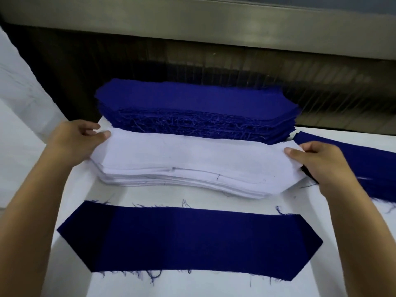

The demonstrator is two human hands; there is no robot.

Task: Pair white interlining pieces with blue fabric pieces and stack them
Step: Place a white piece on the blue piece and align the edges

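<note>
At mid-table, a stack of white interlining pieces [192, 166], long with angled ends, edges slightly fanned; left hand [72, 142] pinches the top sheet's left end between thumb and fingers; right hand [321, 161] pinches its right end likewise; behind, touching, a tall pile of blue fabric pieces [197, 110], edges frayed; nearest, a single blue piece [188, 239] lies flat on the white table [192, 284], loose threads along its edges; another blue piece [370, 166] at right.

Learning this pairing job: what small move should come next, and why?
Probably lift the top white piece off the white stack and lay it on the single blue piece nearest the person: left hand and right hand pinch its ends, and that blue piece lies flat and bare.
</note>
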